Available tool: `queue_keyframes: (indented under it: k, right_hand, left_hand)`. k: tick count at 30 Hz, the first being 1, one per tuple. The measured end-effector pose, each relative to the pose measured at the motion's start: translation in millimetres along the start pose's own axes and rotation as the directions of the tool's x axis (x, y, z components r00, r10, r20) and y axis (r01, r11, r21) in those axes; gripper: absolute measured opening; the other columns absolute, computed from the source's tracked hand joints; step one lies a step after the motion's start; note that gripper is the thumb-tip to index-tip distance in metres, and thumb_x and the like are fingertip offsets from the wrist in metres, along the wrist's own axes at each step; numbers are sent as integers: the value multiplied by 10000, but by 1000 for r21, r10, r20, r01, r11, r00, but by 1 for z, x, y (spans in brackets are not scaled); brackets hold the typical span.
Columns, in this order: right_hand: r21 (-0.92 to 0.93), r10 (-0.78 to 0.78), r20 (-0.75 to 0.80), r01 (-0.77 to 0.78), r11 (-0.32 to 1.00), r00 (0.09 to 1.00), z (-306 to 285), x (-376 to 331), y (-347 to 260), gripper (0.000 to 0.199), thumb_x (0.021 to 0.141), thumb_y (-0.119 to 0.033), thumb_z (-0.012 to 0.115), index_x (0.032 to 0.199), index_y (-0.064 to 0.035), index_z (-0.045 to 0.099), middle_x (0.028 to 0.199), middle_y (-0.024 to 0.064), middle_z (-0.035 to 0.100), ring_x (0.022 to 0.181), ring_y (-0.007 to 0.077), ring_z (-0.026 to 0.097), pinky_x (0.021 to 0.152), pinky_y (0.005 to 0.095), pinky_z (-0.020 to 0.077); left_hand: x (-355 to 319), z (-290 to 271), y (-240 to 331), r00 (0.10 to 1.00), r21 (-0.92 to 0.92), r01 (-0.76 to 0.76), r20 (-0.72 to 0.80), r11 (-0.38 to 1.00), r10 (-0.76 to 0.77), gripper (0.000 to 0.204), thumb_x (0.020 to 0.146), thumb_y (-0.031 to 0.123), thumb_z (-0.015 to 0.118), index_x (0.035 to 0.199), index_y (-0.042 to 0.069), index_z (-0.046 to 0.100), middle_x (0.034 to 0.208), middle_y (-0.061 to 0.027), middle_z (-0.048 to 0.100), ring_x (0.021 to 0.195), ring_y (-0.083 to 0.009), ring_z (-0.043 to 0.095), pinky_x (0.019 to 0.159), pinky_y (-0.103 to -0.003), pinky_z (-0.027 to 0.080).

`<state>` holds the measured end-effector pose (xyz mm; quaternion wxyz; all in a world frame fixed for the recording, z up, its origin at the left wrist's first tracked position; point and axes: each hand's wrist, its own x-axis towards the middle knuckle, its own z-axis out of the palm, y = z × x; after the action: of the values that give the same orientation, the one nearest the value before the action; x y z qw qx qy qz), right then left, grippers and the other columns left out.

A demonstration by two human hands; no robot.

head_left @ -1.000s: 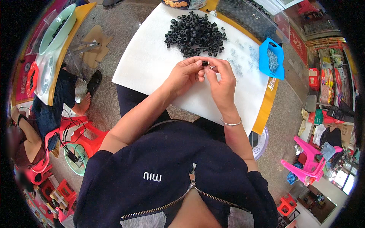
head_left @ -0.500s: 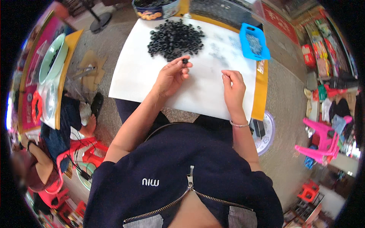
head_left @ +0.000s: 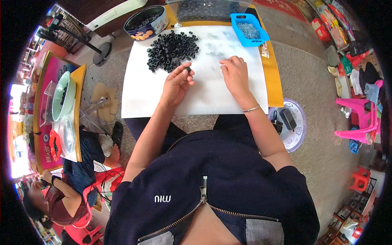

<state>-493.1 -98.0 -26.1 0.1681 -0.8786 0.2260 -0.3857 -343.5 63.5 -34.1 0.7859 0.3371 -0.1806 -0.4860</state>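
Pinched in the fingertips of my left hand (head_left: 174, 87) is a small black cylindrical piece (head_left: 188, 69). Just beyond that hand lies a heap of similar black ring-shaped pieces (head_left: 171, 51), many with a hole through the middle. My right hand (head_left: 237, 77) hovers over the white sheet (head_left: 196, 102), its thumb and forefinger drawn together; whether anything tiny is between them is not visible. Near its fingertips, small thin metal bits (head_left: 215, 54) lie scattered on the sheet. More of them fill a blue plastic basket (head_left: 254, 43) at the far right.
A round tin (head_left: 152, 32) of black pieces and a clear bin (head_left: 208, 11) stand behind the heap. The table's yellow edge (head_left: 274, 77) shows at right. Beside it, a pale basin (head_left: 301, 126) holds dark objects. A person (head_left: 67, 200) sits at another table on the left.
The whole view has shifted. My right hand has moved forward and left, closer to the scattered metal bits. My left hand still pinches the black piece.
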Motion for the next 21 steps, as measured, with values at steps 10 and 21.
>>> queue_keyframes:
  k: [10, 21]
  right_hand:
    - [-223, -135, 180, 174, 959, 974, 26, 7, -12, 42, 757, -97, 616, 768, -84, 654, 733, 62, 587, 797, 245, 531, 745, 383, 416]
    - [654, 177, 259, -307, 691, 950, 16, 11, -65, 104, 841, -44, 614, 926, 9, 645, 842, 61, 648, 748, 94, 605, 685, 214, 479]
  left_hand:
    - [-4, 10, 0, 998, 82, 19, -54, 996, -15, 171, 892, 15, 532, 1056, -5, 573, 954, -132, 631, 710, -120, 599, 660, -258, 551]
    - [-2, -1, -4, 1000, 115, 11, -13, 993, -9, 211, 890, 13, 535, 1087, -42, 582, 922, -107, 631, 730, -138, 603, 689, -279, 540]
